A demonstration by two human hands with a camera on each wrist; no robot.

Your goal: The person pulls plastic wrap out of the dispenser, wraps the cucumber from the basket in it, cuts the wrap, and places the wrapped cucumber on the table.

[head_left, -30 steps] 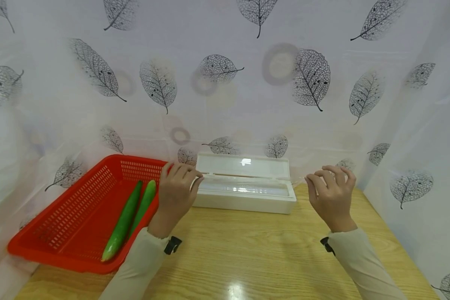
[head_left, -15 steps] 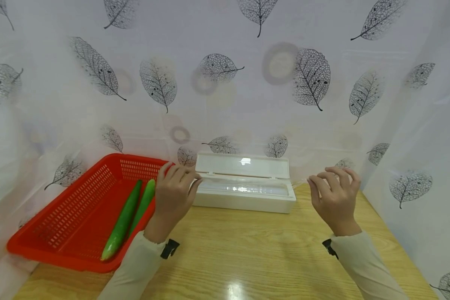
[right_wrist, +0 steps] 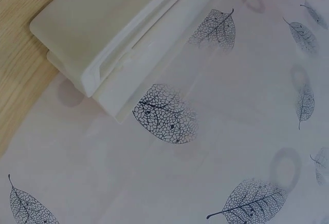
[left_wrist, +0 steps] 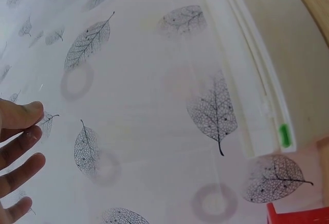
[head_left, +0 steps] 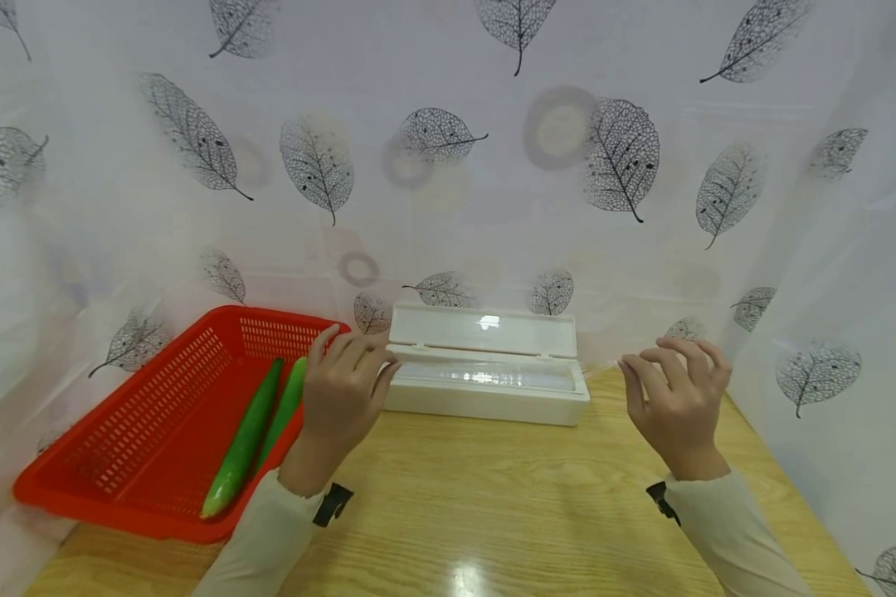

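Note:
A white cling film box [head_left: 485,406] stands lid-up at the back of the table, with a roll of clear cling film [head_left: 485,377] inside. To its right, my right hand [head_left: 679,406] pinches a faint edge of the film between thumb and forefinger, the other fingers spread. At the box's left end my left hand [head_left: 343,398] is raised, thumb and forefinger together at the film's other side; the film there is almost invisible. In the left wrist view, the left fingertips [left_wrist: 32,112] meet. The right wrist view shows the box [right_wrist: 110,23] but no hand.
A red plastic basket [head_left: 142,398] stands at the left, beside my left forearm. Two cucumbers [head_left: 245,439] lie in it. A leaf-patterned white curtain [head_left: 448,207] hangs close behind the box. The wooden table [head_left: 493,497] stretches in front.
My hands have drawn apart: the left a little leftward, the right rightward and slightly closer to me. Box, basket and cucumbers stay put.

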